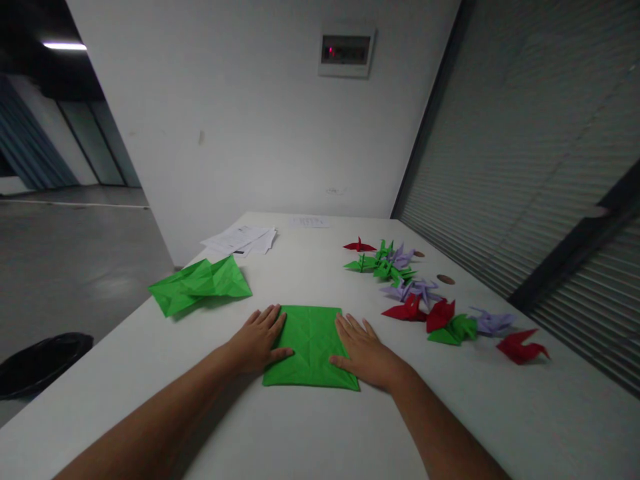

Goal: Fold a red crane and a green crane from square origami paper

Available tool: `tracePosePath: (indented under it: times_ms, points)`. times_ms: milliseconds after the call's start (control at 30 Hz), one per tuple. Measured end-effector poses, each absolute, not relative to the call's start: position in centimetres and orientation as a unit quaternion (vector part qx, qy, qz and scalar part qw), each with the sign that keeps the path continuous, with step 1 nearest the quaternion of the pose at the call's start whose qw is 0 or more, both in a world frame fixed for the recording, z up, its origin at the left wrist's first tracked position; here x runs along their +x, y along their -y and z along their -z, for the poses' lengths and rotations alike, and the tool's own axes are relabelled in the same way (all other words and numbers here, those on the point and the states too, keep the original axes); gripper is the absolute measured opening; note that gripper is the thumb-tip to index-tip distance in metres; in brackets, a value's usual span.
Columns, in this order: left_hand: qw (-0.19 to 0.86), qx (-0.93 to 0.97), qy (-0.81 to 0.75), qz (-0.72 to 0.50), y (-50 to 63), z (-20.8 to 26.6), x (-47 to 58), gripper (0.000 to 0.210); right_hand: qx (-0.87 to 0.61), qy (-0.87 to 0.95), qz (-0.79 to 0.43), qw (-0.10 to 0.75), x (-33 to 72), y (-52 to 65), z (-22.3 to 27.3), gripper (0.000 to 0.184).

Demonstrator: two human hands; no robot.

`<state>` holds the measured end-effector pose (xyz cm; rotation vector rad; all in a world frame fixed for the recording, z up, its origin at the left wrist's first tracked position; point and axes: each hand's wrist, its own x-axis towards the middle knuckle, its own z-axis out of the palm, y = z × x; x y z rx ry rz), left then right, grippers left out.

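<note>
A green sheet of origami paper [311, 343] lies flat on the white table in front of me, with crease lines across it and its sides looking folded in. My left hand [260, 339] rests flat along its left edge, the thumb lying on the paper. On the opposite edge my right hand [364, 350] lies flat too, fingers outstretched and thumb on the paper. Neither hand grips anything. Farther left sit creased green paper sheets [203, 283], partly raised off the table.
Several folded paper cranes in red, green and purple line the table's right side, among them a red crane [523, 347] and a purple crane [493, 321]. White printed papers [243, 239] lie at the back left. A black bin [45, 360] stands on the floor left of the table [300, 433].
</note>
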<state>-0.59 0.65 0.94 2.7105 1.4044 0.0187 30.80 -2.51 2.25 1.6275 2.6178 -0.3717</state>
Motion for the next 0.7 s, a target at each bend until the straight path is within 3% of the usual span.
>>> tracePosePath:
  times_ms: [700]
  points:
    - [0.061,0.881,-0.467,-0.044,-1.0,-0.3,-0.7,0.095,0.525,-0.844,0.114,-0.015,31.1,2.1,-0.9,0.094]
